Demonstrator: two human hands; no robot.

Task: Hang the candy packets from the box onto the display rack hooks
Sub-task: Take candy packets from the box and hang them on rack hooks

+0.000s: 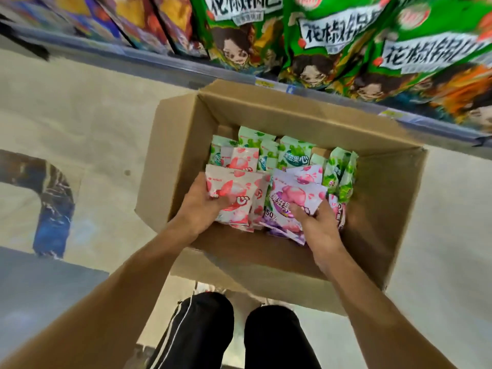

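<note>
Two hands in cardboard box, left fingers gripping pink packet, right fingers gripping purple packet, green bags above.

The green snack bags on the shelf carry large black characters "花椒锅巴". A green candy packet in the box reads "果滋果心". The purple candy packet shows "50%".

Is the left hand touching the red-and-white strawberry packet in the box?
Touching. The head view shows the left hand with fingers curled over the strawberry packet.
</note>
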